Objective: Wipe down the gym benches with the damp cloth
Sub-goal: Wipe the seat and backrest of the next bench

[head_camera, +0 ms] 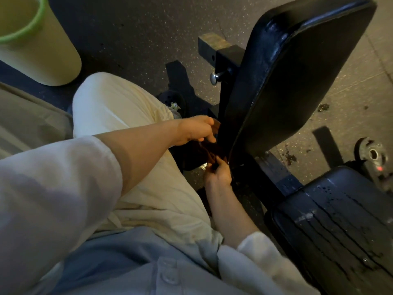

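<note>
The speckled rubber floor (131,28) spreads under everything, dark near the person and paler off to the right. On it stands the gym bench, its black padded backrest (297,71) tilted up on a dark steel frame (225,60), and lower right its black seat pad (340,231), which glistens with streaks and beads of water running across the vinyl. The person crouches close against the bench's left side, a knee in cream trousers (119,116) pushed forward, white sleeves shoved up both forearms. A pale bucket with a green rim (40,47) sits on the floor at upper left, well apart from the bench. A dark weight plate (372,154) lies on the floor at the far right, just beyond the seat. Down at the backrest's lower left edge, a dark brownish cloth (209,149) is bunched in shadow between the two hands, touching or nearly touching the pad's edge; I cannot tell which. The left hand (197,129) is above it with fingers curled over the upper part of the cloth, and the right hand (219,171) is below, fingers pinching its lower end. The hands sit close together, one above the other. A small silver pull-pin knob (215,78) sticks out of the frame higher up.
</note>
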`<state>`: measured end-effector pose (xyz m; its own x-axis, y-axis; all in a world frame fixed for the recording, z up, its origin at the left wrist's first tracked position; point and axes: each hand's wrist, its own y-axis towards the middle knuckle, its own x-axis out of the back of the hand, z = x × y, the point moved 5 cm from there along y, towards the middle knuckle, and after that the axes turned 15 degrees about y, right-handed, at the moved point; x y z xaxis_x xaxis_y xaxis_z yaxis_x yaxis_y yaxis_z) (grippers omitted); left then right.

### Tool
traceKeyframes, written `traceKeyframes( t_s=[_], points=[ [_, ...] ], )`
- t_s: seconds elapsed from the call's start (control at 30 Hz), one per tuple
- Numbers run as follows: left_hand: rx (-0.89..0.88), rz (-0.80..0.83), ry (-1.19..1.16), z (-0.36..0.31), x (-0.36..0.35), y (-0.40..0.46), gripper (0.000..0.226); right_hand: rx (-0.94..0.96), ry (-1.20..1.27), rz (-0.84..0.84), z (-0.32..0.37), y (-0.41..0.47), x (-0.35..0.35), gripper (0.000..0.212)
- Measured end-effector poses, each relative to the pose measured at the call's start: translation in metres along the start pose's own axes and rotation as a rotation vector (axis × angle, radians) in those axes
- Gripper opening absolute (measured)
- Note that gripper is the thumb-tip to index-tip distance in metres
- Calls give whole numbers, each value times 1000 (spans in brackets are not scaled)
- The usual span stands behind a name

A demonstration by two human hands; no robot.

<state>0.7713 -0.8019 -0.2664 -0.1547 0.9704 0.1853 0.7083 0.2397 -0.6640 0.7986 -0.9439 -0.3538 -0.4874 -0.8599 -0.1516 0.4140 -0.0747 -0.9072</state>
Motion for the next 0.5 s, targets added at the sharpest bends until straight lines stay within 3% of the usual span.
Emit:
traceKeyframes(
  t_s=[0.17,0.3,0.37,0.5],
  points=[
    [-1,26,8,1,-2,-2,40,144,-102,-146,7,-9,2,11],
    [-9,30,-5,0,-2,-1,37,251,-282,-185,6,-20,2,30],
    [-7,35,-18,0,-2,0,37,225,-262,-131,2,-25,-2,31],
    [-9,40,-40,0,-2,0,35,43,-36,13,6,-26,-4,10]
  ],
)
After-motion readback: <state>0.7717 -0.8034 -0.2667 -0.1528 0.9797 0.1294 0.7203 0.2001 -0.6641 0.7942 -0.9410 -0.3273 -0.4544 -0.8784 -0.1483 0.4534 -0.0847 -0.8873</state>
